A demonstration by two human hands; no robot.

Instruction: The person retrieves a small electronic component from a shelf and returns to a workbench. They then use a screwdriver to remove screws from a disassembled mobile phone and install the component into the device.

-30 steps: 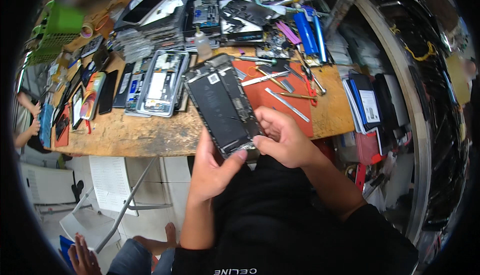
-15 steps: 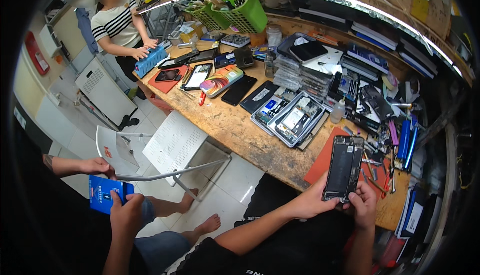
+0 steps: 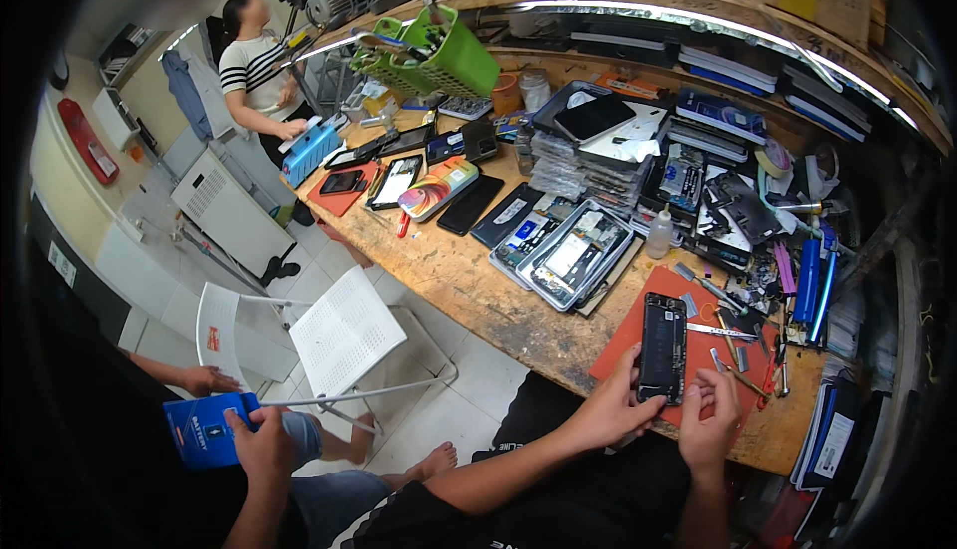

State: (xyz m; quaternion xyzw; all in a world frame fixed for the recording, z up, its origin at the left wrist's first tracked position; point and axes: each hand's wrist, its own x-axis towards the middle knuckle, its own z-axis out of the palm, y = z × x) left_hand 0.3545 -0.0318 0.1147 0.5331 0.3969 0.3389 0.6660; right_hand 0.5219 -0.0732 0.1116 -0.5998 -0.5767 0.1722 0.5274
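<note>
My left hand (image 3: 620, 404) grips an opened black smartphone (image 3: 662, 342) by its lower left side, tilted above an orange-red mat (image 3: 616, 350). The phone's dark inner side faces up, with a long black battery and small parts along its edge. Close to the phone's lower right corner, but apart from it, is my right hand (image 3: 712, 414). Its fingers are curled in toward the thumb; anything between them is too small to make out. On the mat beside the phone lie a metal ruler-like strip (image 3: 723, 332), tweezers and slim tools (image 3: 740, 358), and small grey pieces.
Phones, trays of phone parts (image 3: 576, 255) and a small dropper bottle (image 3: 659, 235) crowd the wooden bench (image 3: 469, 285). A white folding chair (image 3: 349, 335) stands left. A seated person holds a blue box (image 3: 204, 431); another stands behind a blue case (image 3: 311, 152). Green baskets (image 3: 454, 60) hang above.
My right hand has let go of the phone and drawn slightly away. The phone is lower and further left, in my left hand alone. The standing person has straightened, lifting one hand off the blue case.
</note>
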